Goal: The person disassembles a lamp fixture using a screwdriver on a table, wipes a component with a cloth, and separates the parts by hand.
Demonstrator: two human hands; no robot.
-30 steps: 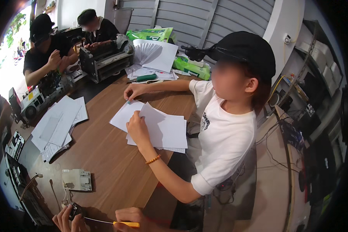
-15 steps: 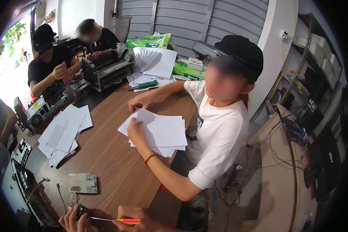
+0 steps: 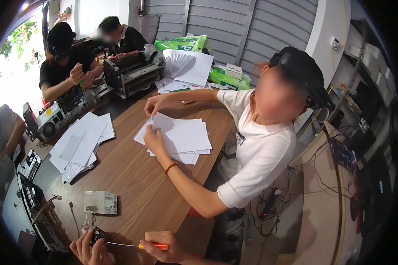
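At the near edge of the worktop (image 3: 137, 194), the left hand (image 3: 89, 250) curls around a black part (image 3: 97, 235); the right hand (image 3: 170, 254) clamps a screwdriver (image 3: 141, 246).

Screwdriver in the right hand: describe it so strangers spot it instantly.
Start at the brown wooden table; drop to the picture's bottom edge. There the right hand grips the screwdriver, its thin shaft pointing left toward the black part in the left hand. Its yellow and orange handle sets it apart from that black part.
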